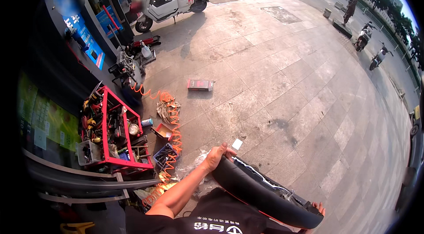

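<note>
A long black scooter seat (260, 192) lies slantwise across the front of my body, tilted so that part of its underside shows. A whitish strip runs along its far edge, and a small metal fitting sits near the right end. My left hand (217, 156) is closed round the seat's upper left end, thumb on top. At the lower right end, the fingers of my right hand (319, 208) curl over the edge; the rest of that hand is hidden behind the seat. Just beyond my left hand, a small white rectangular piece (237, 144) shows against the paving.
To the left stands a red-framed tool rack (106, 123) full of tools. An orange coiled air hose (177, 139) runs past a blue crate (165, 156) and an orange tray (162, 131). A box (200, 85) lies on the paving; a white scooter (172, 7) is parked farther off.
</note>
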`<act>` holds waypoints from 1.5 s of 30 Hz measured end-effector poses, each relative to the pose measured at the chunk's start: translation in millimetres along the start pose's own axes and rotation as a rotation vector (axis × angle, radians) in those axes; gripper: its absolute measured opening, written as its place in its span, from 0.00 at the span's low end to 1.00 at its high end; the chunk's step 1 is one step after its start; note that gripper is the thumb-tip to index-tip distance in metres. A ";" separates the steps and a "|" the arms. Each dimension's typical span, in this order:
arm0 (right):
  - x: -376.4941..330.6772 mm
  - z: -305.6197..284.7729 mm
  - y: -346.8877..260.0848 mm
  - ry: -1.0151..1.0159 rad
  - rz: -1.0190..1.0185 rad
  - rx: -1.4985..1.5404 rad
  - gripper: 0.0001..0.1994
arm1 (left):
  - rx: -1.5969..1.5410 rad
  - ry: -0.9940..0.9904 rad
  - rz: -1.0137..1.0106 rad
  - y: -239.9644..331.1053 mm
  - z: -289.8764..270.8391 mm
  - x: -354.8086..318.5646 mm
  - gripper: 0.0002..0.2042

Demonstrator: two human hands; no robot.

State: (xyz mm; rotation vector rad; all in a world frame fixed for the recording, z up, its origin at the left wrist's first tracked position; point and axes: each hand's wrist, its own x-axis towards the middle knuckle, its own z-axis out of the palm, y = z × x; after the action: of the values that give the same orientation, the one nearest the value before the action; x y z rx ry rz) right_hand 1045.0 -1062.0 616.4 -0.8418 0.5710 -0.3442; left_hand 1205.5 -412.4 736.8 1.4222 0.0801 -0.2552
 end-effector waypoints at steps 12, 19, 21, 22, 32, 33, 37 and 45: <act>321.8 411.3 -3.8 -0.170 0.110 -0.378 0.28 | -0.306 0.438 -0.148 24.8 -80.1 228.5 0.42; 448.4 614.5 60.2 -0.168 0.228 -0.490 0.25 | -0.112 0.464 -0.085 125.3 -194.9 432.2 0.34; 471.2 688.9 83.2 -0.198 0.221 -0.500 0.23 | -0.101 0.508 -0.043 138.4 -238.8 483.4 0.34; 493.3 720.8 89.1 -0.191 0.243 -0.540 0.27 | -0.094 0.529 -0.024 144.3 -261.0 507.4 0.34; 624.9 1122.8 264.3 -0.516 0.266 -0.898 0.29 | -0.288 0.920 -0.002 166.9 -490.6 683.3 0.29; 655.7 1193.4 285.2 -0.656 0.359 -0.928 0.29 | -0.324 0.983 0.018 160.8 -510.4 704.2 0.28; 651.1 1386.9 377.5 -1.385 -0.133 -1.124 0.31 | -0.576 1.299 -0.104 95.5 -512.9 695.0 0.28; 297.3 1533.9 564.0 -2.467 0.414 -1.304 0.46 | -1.788 2.019 0.248 -16.9 -250.8 620.0 0.28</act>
State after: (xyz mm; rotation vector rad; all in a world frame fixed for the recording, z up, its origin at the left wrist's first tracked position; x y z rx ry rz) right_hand 2236.8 61.8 891.4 -1.5501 -1.5704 1.5786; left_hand 1827.4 -246.7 554.3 -0.6003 1.3426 1.2685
